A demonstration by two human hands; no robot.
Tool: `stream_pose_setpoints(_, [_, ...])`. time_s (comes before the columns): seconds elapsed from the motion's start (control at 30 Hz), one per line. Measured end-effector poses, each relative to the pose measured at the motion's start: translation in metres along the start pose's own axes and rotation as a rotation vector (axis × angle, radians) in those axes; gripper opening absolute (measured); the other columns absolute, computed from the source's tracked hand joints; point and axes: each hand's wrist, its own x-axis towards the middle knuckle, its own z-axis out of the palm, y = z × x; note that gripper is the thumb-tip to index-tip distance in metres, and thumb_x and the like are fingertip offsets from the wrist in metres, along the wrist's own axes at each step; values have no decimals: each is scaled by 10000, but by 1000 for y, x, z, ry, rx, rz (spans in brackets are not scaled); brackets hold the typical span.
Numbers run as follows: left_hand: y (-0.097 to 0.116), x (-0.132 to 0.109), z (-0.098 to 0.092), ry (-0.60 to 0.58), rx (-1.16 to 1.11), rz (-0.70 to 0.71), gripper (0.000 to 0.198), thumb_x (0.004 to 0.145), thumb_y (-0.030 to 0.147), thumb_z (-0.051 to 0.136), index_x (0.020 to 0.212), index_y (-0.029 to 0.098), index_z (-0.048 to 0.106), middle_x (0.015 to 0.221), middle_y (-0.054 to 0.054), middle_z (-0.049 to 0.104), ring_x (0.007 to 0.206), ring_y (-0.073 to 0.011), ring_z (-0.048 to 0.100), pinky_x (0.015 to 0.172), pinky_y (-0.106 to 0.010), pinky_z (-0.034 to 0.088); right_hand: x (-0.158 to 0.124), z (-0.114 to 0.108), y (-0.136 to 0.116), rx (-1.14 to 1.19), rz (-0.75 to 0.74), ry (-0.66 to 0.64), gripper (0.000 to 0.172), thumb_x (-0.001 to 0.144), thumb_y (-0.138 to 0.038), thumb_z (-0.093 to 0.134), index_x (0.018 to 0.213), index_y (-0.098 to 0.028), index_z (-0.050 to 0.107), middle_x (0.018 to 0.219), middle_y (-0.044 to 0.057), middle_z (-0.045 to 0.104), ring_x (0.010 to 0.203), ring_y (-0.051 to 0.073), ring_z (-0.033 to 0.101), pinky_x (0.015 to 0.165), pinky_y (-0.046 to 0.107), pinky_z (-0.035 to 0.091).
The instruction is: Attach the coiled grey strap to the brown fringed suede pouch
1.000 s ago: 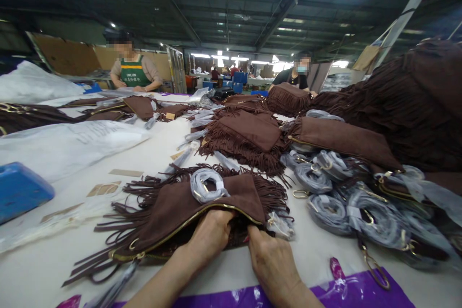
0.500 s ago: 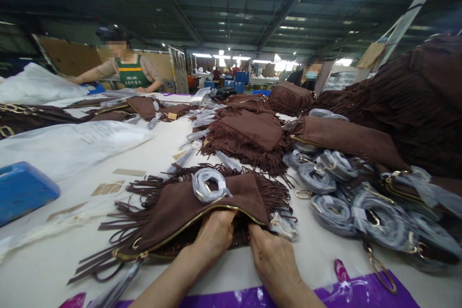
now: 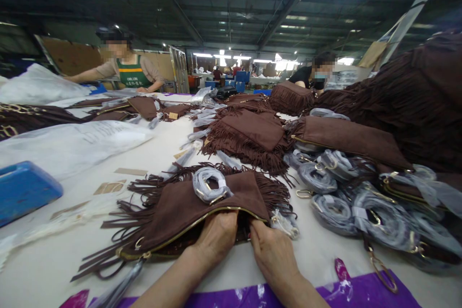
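Note:
A brown suede fringed bag [image 3: 180, 211] lies flat on the white table [image 3: 43, 269] in front of me, its gold zipper open along the near edge. My left hand [image 3: 214, 240] reaches into the open mouth, fingers curled and hidden inside. Just to the right, my right hand [image 3: 272, 252] grips the bag's edge at the zipper end, fingers tucked under. A plastic-wrapped strap coil [image 3: 209, 185] rests on top of the bag.
Several wrapped strap coils [image 3: 325, 202] and a heap of fringed bags [image 3: 397, 106] fill the right side. More bags [image 3: 249, 139] lie mid-table. A blue box [image 3: 21, 192], plastic sheets and card tags sit left. Purple plastic [image 3: 342, 293] lies near me. Two people work at the far end.
My hands have stayed at the bag's open mouth, shifting slightly right. The person at the back right has leaned further right; the view has drifted a little.

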Motion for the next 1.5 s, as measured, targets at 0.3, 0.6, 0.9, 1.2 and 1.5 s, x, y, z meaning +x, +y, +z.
stream_pose_setpoints(0.3, [7, 4, -9, -154, 57, -76, 301, 787, 62, 395, 968, 167, 613, 917, -90, 679, 866, -216, 631, 777, -340, 517, 4, -9, -4, 2, 43, -109, 228, 872, -162, 425, 915, -238, 636, 668, 43, 689, 606, 192, 647, 491, 254, 264])
stream_pose_setpoints(0.6, [6, 0, -3, -112, 252, 29, 301, 770, 34, 417, 1006, 119, 584, 901, -129, 676, 833, -237, 644, 778, -360, 528, 4, -9, -2, 119, 44, -78, 240, 876, -195, 391, 824, -215, 625, 664, 52, 683, 624, 223, 651, 511, 270, 315])
stream_pose_setpoints(0.9, [4, -6, -3, -101, 238, 62, 357, 729, 15, 407, 1048, 138, 510, 874, -106, 668, 779, -225, 647, 728, -352, 533, -12, -48, 11, 698, -116, -223, 239, 824, -252, 382, 802, -193, 612, 682, 20, 661, 626, 149, 600, 548, 224, 393])
stream_pose_setpoints(1.2, [15, -13, -15, -224, 299, 29, 202, 675, 5, 417, 790, 162, 471, 711, -65, 606, 625, -237, 616, 518, -346, 528, 6, -23, 7, 853, -246, -97, 184, 807, -240, 441, 791, -189, 618, 710, 21, 632, 620, 122, 577, 556, 199, 441])
stream_pose_setpoints(1.5, [13, -14, -10, 32, 252, 202, 247, 597, 29, 390, 795, 171, 429, 639, -53, 555, 502, -204, 558, 390, -274, 450, 4, 6, 8, 730, -344, 296, 311, 910, -291, 370, 1088, -203, 610, 1065, 105, 624, 994, 177, 586, 848, 226, 473])
